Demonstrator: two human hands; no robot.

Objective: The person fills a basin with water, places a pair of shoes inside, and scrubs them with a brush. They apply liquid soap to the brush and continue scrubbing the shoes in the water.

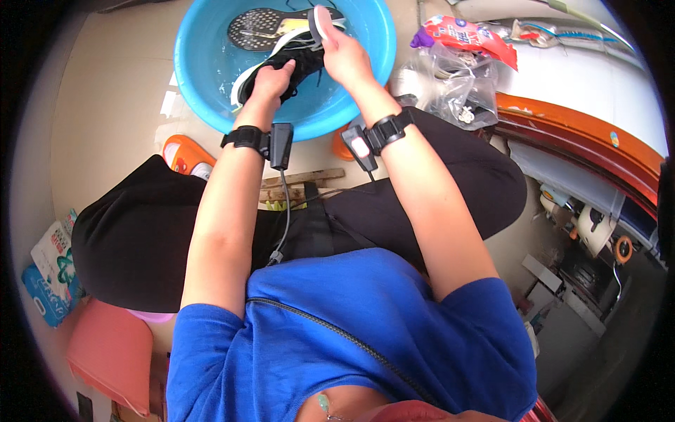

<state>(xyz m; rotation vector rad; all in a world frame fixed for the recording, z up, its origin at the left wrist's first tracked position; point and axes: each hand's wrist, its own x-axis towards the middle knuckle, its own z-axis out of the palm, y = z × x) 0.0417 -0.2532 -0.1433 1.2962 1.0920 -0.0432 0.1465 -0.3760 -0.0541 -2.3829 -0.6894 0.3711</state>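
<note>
A blue plastic basin (211,105) with some water in it stands on the floor before me. My left hand (274,82) grips a black sneaker with a white sole (300,63) by its heel part, thumb on the upper. My right hand (345,58) holds a scrub brush with a pale pink back (325,24) over the toe part of that sneaker; its bristles face the shoe. A second sneaker (253,29) lies at the basin's far side, its dark, studded outsole facing up. Dark laces hang near both shoes. Each wrist wears a black strap with a small wired device.
Right of the basin lie a clear plastic bag (459,89) and a red and purple packet (469,39). An orange-edged wooden board (575,121) runs along the right. An orange slipper (184,155) is on my left foot. A pink stool (113,348) stands lower left.
</note>
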